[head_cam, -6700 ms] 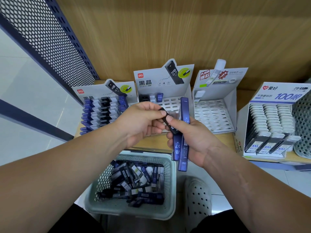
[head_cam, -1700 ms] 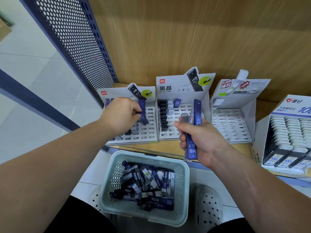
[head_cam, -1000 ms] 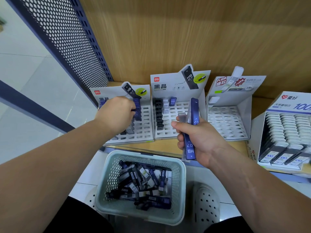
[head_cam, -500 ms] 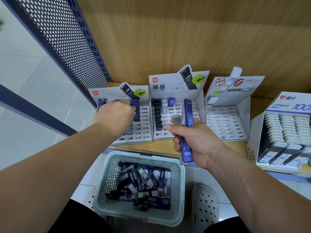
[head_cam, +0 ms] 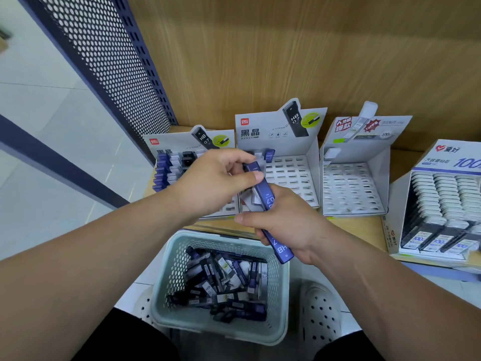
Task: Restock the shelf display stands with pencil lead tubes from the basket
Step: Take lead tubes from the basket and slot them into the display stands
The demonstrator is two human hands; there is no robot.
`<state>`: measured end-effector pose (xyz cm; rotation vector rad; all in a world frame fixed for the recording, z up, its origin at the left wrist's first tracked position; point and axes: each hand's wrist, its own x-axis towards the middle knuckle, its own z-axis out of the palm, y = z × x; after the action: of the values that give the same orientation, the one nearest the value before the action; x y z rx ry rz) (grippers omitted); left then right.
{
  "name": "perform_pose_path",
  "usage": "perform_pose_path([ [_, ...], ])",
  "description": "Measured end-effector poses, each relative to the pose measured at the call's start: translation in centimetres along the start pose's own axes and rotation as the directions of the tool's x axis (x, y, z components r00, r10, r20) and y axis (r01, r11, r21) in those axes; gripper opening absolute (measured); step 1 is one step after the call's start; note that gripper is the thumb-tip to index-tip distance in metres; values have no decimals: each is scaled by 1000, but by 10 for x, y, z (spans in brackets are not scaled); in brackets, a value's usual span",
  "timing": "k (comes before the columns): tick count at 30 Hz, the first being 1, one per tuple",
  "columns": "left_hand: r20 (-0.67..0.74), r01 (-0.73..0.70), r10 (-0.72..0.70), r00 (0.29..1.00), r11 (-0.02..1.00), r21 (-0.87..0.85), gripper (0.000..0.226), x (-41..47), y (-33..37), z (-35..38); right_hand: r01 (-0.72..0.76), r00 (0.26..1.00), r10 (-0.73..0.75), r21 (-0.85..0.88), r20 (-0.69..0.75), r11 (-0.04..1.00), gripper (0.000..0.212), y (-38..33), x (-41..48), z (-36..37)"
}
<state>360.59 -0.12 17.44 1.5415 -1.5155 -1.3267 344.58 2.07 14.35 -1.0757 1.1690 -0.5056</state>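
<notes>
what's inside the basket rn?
A loose pile of pencil lead tubes, blue, black and clear, some marked HB. The floor of the basket and the lower tubes are covered by the pile.

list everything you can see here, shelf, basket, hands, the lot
left display stand: one, grey-white, shelf's left end, rows of blue, white and black tubes
middle display stand: one, grey-white, few tubes at the back
right display stand: one, white, slots nearly all bare
100-count lead box: one, white and blue, far right, full rows
basket: one, pale green, below the shelf
loose lead tubes: many, blue, black, clear, in the basket
held lead tubes: a few, mostly blue, between the hands
perforated panel: one, dark blue, left
wooden backboard: one, tan, behind the stands
clogs: two, white, beside the basket
left hand: pinches a blue tube's top
right hand: grips the bunch
</notes>
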Motion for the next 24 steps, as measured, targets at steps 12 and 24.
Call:
perform_pose_path([
  [12, -91, 55, -76, 993, 975, -217, 18, -11, 0, -10, 129, 991, -123, -180, 46, 975, 22, -8, -4, 13],
  [24, -45, 64, -84, 995, 942, -329, 14, -6, -5, -17, -6, 1000, 6, 57, -14, 998, 25, -9, 0, -1],
])
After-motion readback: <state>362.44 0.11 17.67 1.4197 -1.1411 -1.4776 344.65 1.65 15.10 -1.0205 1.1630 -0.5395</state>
